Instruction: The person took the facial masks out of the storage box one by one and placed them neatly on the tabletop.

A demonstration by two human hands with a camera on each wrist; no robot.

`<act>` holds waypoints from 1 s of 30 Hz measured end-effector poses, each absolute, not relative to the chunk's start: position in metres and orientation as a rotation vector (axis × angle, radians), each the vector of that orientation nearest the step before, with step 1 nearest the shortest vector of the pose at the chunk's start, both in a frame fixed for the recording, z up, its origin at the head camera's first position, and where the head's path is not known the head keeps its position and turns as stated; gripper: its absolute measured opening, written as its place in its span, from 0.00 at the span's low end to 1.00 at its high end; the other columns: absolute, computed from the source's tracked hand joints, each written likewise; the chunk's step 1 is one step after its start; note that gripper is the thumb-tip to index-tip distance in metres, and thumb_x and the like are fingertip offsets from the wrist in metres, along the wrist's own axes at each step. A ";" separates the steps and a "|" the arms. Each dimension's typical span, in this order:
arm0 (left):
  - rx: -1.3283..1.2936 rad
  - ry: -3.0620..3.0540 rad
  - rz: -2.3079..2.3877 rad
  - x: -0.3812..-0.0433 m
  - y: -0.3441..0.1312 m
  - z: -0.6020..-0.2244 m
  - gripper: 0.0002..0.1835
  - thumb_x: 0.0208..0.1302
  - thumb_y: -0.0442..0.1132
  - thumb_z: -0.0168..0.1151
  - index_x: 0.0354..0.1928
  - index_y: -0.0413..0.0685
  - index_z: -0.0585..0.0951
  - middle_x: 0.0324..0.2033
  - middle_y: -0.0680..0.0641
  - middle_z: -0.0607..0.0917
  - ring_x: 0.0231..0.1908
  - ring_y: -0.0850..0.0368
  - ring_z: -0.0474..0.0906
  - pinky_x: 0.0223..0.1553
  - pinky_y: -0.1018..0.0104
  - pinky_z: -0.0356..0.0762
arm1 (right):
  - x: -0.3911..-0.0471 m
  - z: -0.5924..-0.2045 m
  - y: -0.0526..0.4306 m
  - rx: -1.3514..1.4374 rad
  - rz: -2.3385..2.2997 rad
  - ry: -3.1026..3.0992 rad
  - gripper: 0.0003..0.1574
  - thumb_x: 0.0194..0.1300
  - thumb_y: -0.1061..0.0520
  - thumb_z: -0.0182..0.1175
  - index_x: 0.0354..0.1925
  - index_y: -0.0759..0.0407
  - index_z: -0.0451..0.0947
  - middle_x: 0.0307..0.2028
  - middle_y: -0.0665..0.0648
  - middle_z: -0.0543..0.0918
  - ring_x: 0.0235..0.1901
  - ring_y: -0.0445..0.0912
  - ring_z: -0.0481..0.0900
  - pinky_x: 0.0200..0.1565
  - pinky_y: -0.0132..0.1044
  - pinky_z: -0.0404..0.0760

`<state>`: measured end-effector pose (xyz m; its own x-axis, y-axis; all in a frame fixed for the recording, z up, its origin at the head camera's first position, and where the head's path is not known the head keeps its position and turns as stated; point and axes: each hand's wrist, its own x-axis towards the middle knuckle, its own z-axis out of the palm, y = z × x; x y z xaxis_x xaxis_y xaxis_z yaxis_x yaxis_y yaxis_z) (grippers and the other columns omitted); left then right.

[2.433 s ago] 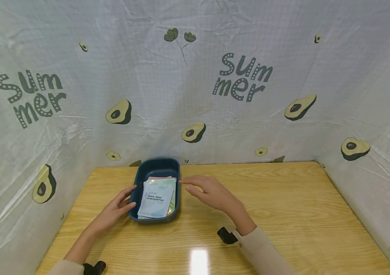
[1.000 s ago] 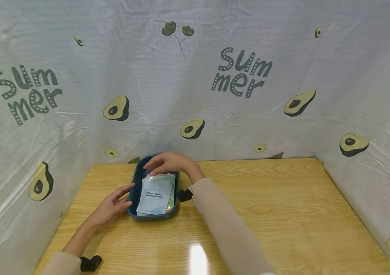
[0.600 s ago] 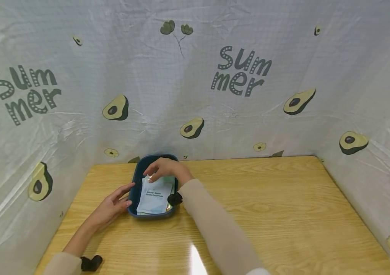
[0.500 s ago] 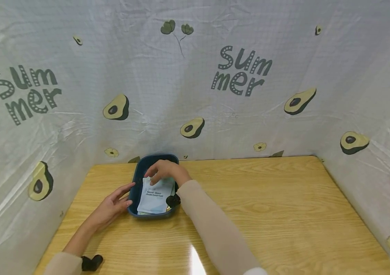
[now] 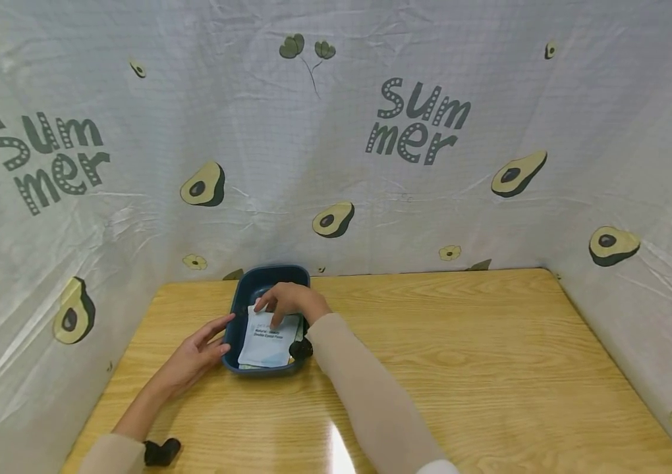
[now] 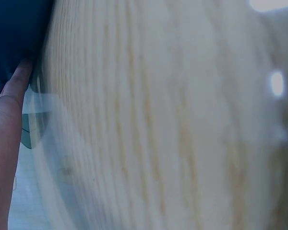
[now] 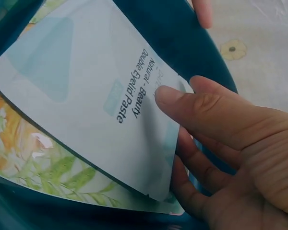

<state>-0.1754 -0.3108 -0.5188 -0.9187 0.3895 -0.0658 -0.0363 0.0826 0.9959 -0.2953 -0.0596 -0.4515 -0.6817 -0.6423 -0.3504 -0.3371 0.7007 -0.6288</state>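
Note:
A dark blue plastic bin (image 5: 277, 271) stands on the wooden table near the back wall. On top of the packets inside lies a white packet (image 7: 86, 72) printed "Natural - Beauty Double Eyelid Paste". My right hand (image 5: 293, 301) reaches into the bin and pinches the packet's far end, thumb (image 7: 170, 98) on the printed face and fingers at and under the edge. Beneath it shows a leaf-patterned packet (image 7: 72, 179). My left hand (image 5: 194, 355) rests its extended fingers against the bin's left side; in the left wrist view they touch the bin wall (image 6: 19, 28).
The wooden table (image 5: 460, 355) stretches to the right of the bin. A pale sheet with avocado prints (image 5: 335, 219) hangs behind the table and along both sides. Black straps with camera mounts (image 5: 161, 453) sit on the wrists.
My right hand has moved from beside the bin over its far part, then down toward me onto the top packet's far end. The left hand has stayed at the bin's side.

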 end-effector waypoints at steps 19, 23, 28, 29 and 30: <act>0.341 2.060 1.900 -0.174 -0.309 -0.518 0.34 0.79 0.33 0.50 0.80 0.42 0.50 0.78 0.32 0.45 0.63 0.74 0.66 0.59 0.74 0.74 | -0.291 -0.456 -0.064 -0.841 -0.678 2.349 0.34 0.60 0.61 0.74 0.61 0.36 0.82 0.62 0.51 0.79 0.58 0.44 0.76 0.58 0.37 0.78; 0.319 2.083 1.875 -0.174 -0.310 -0.519 0.34 0.79 0.34 0.51 0.80 0.45 0.51 0.78 0.33 0.45 0.68 0.61 0.63 0.59 0.75 0.73 | -0.292 -0.455 -0.061 -0.893 -0.717 2.291 0.34 0.61 0.60 0.73 0.62 0.35 0.81 0.62 0.52 0.79 0.59 0.45 0.76 0.59 0.38 0.77; 0.312 2.087 1.867 -0.173 -0.310 -0.518 0.34 0.79 0.34 0.51 0.80 0.46 0.51 0.78 0.34 0.45 0.72 0.52 0.58 0.59 0.74 0.73 | -0.293 -0.454 -0.058 -0.946 -0.765 2.226 0.35 0.62 0.60 0.73 0.64 0.35 0.79 0.63 0.54 0.78 0.58 0.45 0.76 0.57 0.37 0.77; 0.312 2.083 1.869 -0.173 -0.310 -0.518 0.34 0.79 0.34 0.52 0.80 0.46 0.51 0.78 0.34 0.45 0.71 0.56 0.60 0.60 0.74 0.73 | -0.293 -0.454 -0.058 -0.953 -0.778 2.213 0.36 0.62 0.61 0.72 0.64 0.36 0.79 0.62 0.54 0.78 0.57 0.45 0.76 0.55 0.37 0.77; 0.312 2.081 1.871 -0.173 -0.309 -0.517 0.34 0.79 0.34 0.52 0.80 0.46 0.51 0.78 0.34 0.44 0.69 0.60 0.62 0.59 0.74 0.73 | -0.294 -0.454 -0.057 -0.957 -0.793 2.202 0.36 0.62 0.61 0.72 0.65 0.36 0.79 0.62 0.54 0.78 0.56 0.45 0.76 0.54 0.37 0.78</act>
<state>-0.1734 -0.3095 -0.5173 -0.9235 0.3720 -0.0934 -0.0535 0.1163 0.9918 -0.2937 -0.0569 -0.4539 -0.5574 -0.7796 -0.2854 -0.4184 0.5608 -0.7145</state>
